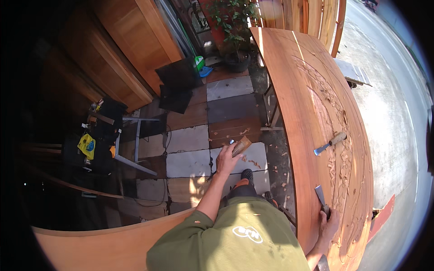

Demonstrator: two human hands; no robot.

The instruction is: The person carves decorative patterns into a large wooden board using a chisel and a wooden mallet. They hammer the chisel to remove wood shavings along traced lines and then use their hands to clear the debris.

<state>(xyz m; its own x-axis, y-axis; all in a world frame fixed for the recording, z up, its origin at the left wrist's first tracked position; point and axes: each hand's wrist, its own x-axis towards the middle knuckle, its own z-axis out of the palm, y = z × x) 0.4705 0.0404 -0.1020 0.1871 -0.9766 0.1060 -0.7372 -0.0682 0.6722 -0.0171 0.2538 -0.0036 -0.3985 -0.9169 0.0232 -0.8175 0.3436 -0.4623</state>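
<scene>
My left hand (226, 160) grips a wooden block (240, 146) with a small shiny piece near its top, held over the tiled floor left of the carved board. At the lower right, my right hand (328, 222) is closed on a dark-handled flat blade (320, 195) at the surface of the long wooden board (285, 117), blade pointing away from me. A chisel (337, 139) with a pale wooden handle lies higher up on the board, across its carved scrollwork, among curled shavings.
Wooden doors (144, 27) lean at the upper left beside dark sheets (174, 79) and a potted plant (237, 56). A cluttered metal-legged stand (138, 147) is at left. A light board edge (90, 241) runs behind me. Tiled floor (187, 162) has scattered shavings; pavement (389, 144) lies beyond the carved board.
</scene>
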